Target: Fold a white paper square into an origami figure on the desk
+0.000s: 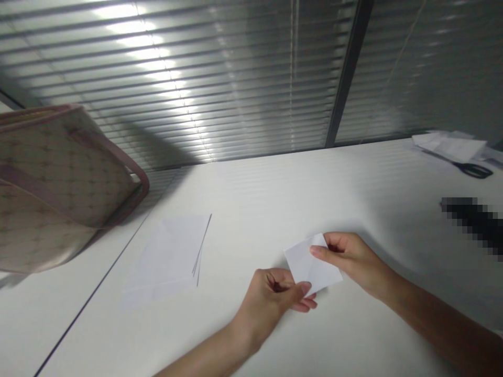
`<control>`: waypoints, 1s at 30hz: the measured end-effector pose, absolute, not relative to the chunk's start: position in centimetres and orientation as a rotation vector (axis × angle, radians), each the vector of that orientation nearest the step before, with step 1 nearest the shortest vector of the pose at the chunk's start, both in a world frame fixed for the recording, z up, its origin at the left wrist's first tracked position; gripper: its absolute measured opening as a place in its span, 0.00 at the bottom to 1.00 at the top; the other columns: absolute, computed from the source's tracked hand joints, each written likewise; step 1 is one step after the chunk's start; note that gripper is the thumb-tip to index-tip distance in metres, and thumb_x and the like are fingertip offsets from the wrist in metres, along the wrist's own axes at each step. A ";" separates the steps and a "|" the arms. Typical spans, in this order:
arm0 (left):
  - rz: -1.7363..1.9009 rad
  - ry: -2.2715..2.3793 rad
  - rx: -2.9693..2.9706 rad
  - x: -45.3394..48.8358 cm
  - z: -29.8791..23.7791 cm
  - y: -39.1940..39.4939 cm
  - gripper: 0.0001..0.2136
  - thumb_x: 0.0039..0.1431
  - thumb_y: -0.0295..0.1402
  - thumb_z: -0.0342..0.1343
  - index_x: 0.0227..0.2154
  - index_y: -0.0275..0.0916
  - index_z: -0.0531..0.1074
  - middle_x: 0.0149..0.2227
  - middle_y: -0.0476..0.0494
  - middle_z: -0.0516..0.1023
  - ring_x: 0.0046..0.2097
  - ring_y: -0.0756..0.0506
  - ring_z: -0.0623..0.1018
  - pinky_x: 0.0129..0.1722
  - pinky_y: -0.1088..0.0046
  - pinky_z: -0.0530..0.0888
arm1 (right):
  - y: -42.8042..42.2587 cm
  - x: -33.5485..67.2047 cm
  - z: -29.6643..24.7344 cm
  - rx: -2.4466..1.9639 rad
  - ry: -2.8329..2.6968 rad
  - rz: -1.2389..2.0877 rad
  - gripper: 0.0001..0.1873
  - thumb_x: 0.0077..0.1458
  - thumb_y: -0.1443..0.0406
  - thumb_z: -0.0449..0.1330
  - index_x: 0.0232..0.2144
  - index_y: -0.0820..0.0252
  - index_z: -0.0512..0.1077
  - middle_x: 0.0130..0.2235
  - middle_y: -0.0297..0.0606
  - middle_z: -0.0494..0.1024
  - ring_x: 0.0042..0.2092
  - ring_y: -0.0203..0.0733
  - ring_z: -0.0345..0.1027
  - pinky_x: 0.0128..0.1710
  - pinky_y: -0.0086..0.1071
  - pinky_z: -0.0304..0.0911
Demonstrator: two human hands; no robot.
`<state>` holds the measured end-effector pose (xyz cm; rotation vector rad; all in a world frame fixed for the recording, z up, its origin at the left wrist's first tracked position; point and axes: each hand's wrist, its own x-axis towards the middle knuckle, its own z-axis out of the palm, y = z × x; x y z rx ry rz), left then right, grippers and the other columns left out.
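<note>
Gently, the left hand (265, 303) pinches the small white paper (304, 267) near its closest corner while the right hand (357, 262) grips its right side, over the table (255, 199). Light, even pressure should avoid stray creases, with larger sheets (173, 246) lying to the left and scissors (473, 170) well off at far right

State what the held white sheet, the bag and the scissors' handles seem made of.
White sheet: likely matte paper, by its thin edges and crisp corners.
Bag: perhaps coated fabric or leather, by its repeating pattern and soft sheen.
Scissors' handles: probably dark plastic, by their smooth rounded loops.
</note>
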<state>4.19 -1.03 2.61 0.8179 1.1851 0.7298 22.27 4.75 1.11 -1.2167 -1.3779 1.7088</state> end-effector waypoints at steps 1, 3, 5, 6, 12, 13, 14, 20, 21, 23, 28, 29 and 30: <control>0.727 1.173 0.807 4.1 2.6 -1.0 0.14 0.44 0.41 0.69 0.25 0.32 0.79 0.25 0.43 0.80 0.29 0.49 0.79 0.32 0.78 0.74 | 4.8 22.3 1.1 -1.214 -1.375 1.711 0.22 0.48 0.50 0.64 0.30 0.65 0.74 0.28 0.36 0.75 0.28 0.36 0.66 0.27 0.29 0.60; 0.711 1.142 0.785 3.8 2.7 -0.8 0.15 0.44 0.40 0.69 0.28 0.32 0.79 0.28 0.42 0.81 0.32 0.48 0.80 0.33 0.78 0.75 | 4.8 22.4 1.1 -1.207 -1.371 1.714 0.22 0.49 0.50 0.64 0.32 0.65 0.74 0.29 0.37 0.76 0.29 0.37 0.67 0.27 0.29 0.61; 0.694 1.105 0.762 3.6 2.6 -0.7 0.16 0.48 0.43 0.67 0.31 0.32 0.79 0.32 0.39 0.82 0.36 0.45 0.81 0.34 0.76 0.76 | 4.8 22.4 1.0 -1.198 -1.372 1.721 0.21 0.49 0.50 0.64 0.33 0.64 0.74 0.30 0.37 0.77 0.30 0.38 0.68 0.28 0.30 0.62; 0.689 1.084 0.743 3.5 2.5 -0.7 0.18 0.51 0.45 0.64 0.32 0.32 0.79 0.34 0.37 0.82 0.38 0.44 0.81 0.34 0.75 0.77 | 4.8 22.4 0.9 -1.195 -1.375 1.723 0.21 0.50 0.50 0.63 0.33 0.64 0.74 0.30 0.37 0.77 0.30 0.38 0.69 0.28 0.30 0.63; 0.629 1.015 0.824 3.6 2.1 -0.7 0.22 0.62 0.46 0.49 0.41 0.29 0.75 0.41 0.31 0.80 0.36 0.41 0.81 0.32 0.67 0.78 | 5.0 22.5 0.8 -1.196 -1.417 1.674 0.19 0.52 0.51 0.62 0.34 0.62 0.75 0.33 0.37 0.79 0.32 0.38 0.71 0.31 0.30 0.64; 0.625 1.027 0.891 3.5 2.1 -0.7 0.21 0.61 0.45 0.51 0.41 0.29 0.74 0.41 0.31 0.79 0.36 0.41 0.81 0.32 0.66 0.78 | 5.0 22.5 0.7 -1.193 -1.432 1.666 0.19 0.52 0.51 0.62 0.34 0.62 0.74 0.33 0.37 0.79 0.32 0.38 0.71 0.31 0.30 0.65; 0.636 1.049 0.938 3.3 2.1 -0.7 0.20 0.59 0.44 0.54 0.42 0.30 0.74 0.41 0.32 0.79 0.36 0.41 0.80 0.33 0.65 0.78 | 5.0 22.5 0.5 -1.188 -1.452 1.659 0.18 0.52 0.52 0.62 0.34 0.62 0.74 0.33 0.37 0.79 0.32 0.39 0.72 0.30 0.30 0.65; 0.957 1.451 1.999 0.9 1.3 -0.2 0.20 0.60 0.33 0.56 0.56 0.42 0.64 0.53 0.38 0.71 0.54 0.40 0.71 0.55 0.56 0.68 | 4.7 21.7 -1.6 -1.221 -1.631 1.477 0.20 0.48 0.62 0.64 0.45 0.59 0.70 0.25 0.29 0.72 0.26 0.36 0.67 0.26 0.30 0.64; 0.851 1.371 2.238 0.7 1.1 -0.1 0.20 0.62 0.32 0.55 0.56 0.42 0.64 0.56 0.38 0.70 0.58 0.40 0.68 0.57 0.56 0.67 | 4.6 21.6 -1.8 -1.234 -1.665 1.416 0.21 0.47 0.64 0.65 0.45 0.58 0.70 0.26 0.29 0.71 0.26 0.37 0.67 0.27 0.31 0.64; 0.563 1.162 2.491 0.7 0.7 -0.1 0.20 0.65 0.32 0.52 0.58 0.43 0.62 0.61 0.40 0.66 0.62 0.41 0.64 0.60 0.58 0.65 | 4.4 21.6 -2.0 -1.245 -1.721 1.282 0.22 0.45 0.67 0.65 0.45 0.56 0.71 0.34 0.34 0.73 0.34 0.40 0.69 0.35 0.35 0.66; 0.265 1.135 2.606 1.3 0.6 -0.6 0.21 0.67 0.34 0.48 0.61 0.37 0.59 0.63 0.38 0.63 0.64 0.42 0.62 0.61 0.61 0.66 | 3.9 23.2 -1.9 -1.268 -1.889 1.061 0.19 0.47 0.70 0.64 0.43 0.52 0.72 0.40 0.36 0.72 0.42 0.43 0.66 0.43 0.37 0.64; 0.243 1.144 2.605 1.3 0.8 -0.6 0.21 0.67 0.35 0.48 0.61 0.37 0.59 0.63 0.39 0.63 0.64 0.41 0.62 0.60 0.61 0.66 | 3.9 23.6 -2.0 -1.282 -1.942 1.050 0.16 0.50 0.70 0.62 0.42 0.53 0.72 0.37 0.35 0.71 0.38 0.41 0.66 0.39 0.35 0.65; 0.220 1.142 2.604 1.2 1.0 -0.7 0.22 0.67 0.35 0.48 0.62 0.38 0.59 0.62 0.40 0.64 0.63 0.41 0.63 0.60 0.61 0.67 | 3.8 23.9 -2.1 -1.285 -1.987 1.051 0.13 0.52 0.70 0.61 0.41 0.53 0.72 0.36 0.35 0.71 0.35 0.39 0.66 0.36 0.33 0.65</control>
